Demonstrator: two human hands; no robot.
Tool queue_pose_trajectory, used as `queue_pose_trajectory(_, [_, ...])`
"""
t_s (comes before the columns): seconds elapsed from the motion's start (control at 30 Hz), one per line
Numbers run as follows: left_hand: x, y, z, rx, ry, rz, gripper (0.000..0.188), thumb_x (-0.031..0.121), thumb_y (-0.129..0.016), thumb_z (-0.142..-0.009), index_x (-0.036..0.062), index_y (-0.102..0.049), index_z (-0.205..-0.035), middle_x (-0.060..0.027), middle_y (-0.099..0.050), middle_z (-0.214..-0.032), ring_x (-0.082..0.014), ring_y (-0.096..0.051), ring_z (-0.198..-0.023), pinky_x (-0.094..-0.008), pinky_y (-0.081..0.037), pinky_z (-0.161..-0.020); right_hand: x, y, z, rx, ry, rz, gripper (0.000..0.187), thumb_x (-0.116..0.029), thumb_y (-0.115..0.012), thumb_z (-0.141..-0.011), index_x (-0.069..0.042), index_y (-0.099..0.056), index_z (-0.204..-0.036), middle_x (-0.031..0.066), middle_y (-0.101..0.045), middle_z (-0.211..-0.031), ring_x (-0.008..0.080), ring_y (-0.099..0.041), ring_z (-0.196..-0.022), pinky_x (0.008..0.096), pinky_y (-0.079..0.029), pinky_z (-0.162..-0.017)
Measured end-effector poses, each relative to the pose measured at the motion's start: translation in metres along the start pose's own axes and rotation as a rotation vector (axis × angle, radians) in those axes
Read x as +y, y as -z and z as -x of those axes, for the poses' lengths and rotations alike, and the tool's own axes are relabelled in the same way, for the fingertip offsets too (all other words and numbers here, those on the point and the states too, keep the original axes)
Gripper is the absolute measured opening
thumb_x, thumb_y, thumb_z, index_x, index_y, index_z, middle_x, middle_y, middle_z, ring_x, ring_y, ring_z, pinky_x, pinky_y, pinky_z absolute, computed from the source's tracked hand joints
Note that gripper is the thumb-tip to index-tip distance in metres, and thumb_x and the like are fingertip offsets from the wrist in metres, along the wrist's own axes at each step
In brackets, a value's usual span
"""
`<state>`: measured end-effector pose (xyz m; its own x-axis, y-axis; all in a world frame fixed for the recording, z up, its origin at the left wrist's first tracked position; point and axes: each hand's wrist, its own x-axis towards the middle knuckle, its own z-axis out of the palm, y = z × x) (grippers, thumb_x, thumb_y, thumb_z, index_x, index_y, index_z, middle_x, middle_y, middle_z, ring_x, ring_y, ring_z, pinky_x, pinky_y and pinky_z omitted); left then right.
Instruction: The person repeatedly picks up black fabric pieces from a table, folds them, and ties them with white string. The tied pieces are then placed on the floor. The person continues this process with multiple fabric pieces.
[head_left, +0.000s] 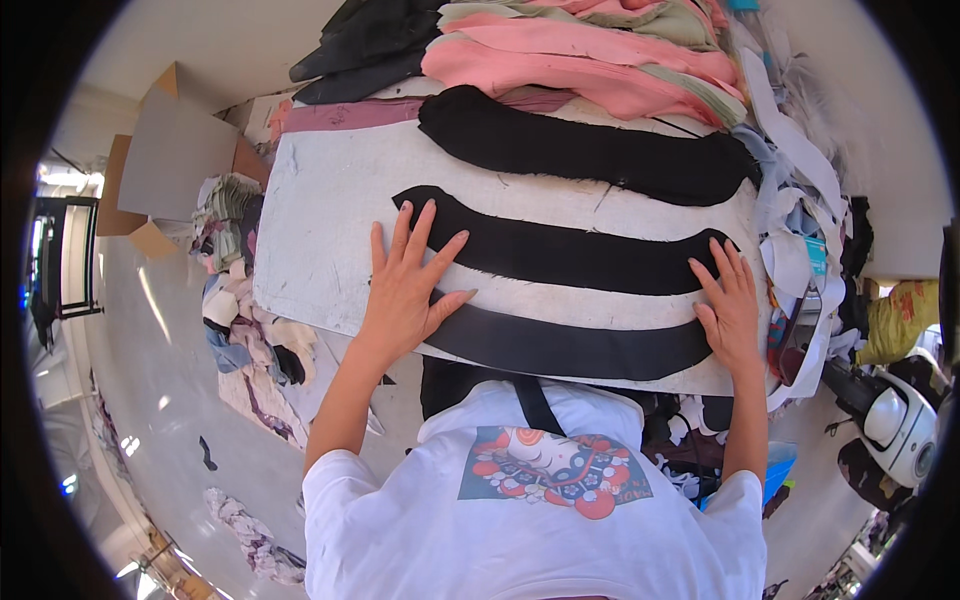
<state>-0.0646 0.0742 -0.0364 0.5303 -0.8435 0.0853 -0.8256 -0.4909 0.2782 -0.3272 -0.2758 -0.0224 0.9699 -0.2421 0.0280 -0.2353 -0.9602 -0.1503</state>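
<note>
A curved black fabric strip (575, 252) with pointed ends and slightly frayed edges lies flat across the white board. My left hand (405, 285) rests with fingers spread on its left end, the thumb reaching toward a second, smoother dark grey strip (570, 345) along the board's near edge. At the opposite end, my right hand (730, 305) lies flat, fingertips on the black strip and thumb by the grey one's right end. Beyond them is a thicker curved black fabric piece (590, 150) with loose threads; whether it is several layers I cannot tell.
Pink and green fabric pieces (590, 65) and dark fabric (365, 50) lie at the back of the white board (320, 220). White strips (800, 160) hang at the right. Fabric scraps (240, 320) and an open cardboard box (175, 150) are at the left.
</note>
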Motion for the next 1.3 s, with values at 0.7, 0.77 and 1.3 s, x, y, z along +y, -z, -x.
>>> queue_pose_trajectory(0.7, [-0.006, -0.019, 0.064, 0.468, 0.347, 0.14, 0.03, 0.024, -0.062, -0.095, 0.0107, -0.068, -0.121, -0.0136, -0.053, -0.142, -0.0356, -0.037, -0.141, -0.0611, -0.014, -0.115, -0.244, -0.065, -0.1, 0.159, 0.439, -0.451, 0.007, -0.007, -0.066, -0.078, -0.006, -0.06, -0.081, 0.0066, -0.055, -0.083, 0.0244, -0.059, -0.081, 0.0347, -0.052, -0.063])
queue_pose_trajectory(0.77, [-0.003, -0.022, 0.064, 0.4, 0.367, 0.057, 0.041, 0.027, -0.063, -0.093, 0.0132, -0.062, -0.131, -0.0142, -0.043, -0.151, -0.0362, -0.032, -0.144, -0.0627, -0.013, -0.115, -0.243, -0.063, -0.099, 0.173, 0.441, -0.451, 0.007, -0.007, -0.067, -0.079, -0.006, -0.061, -0.082, 0.0069, -0.056, -0.082, 0.0243, -0.06, -0.08, 0.0351, -0.052, -0.063])
queue_pose_trajectory(1.3, [0.044, 0.012, 0.063, 0.371, 0.496, 1.278, 0.027, 0.011, -0.071, -0.088, 0.0006, -0.067, -0.113, -0.0069, -0.07, -0.103, -0.011, -0.063, -0.084, -0.0254, -0.05, -0.078, -0.213, -0.022, -0.087, 0.487, 0.483, -0.437, 0.024, 0.0, -0.074, -0.073, -0.005, -0.067, -0.096, 0.0076, -0.067, -0.092, 0.028, -0.065, -0.081, 0.0352, -0.052, -0.07])
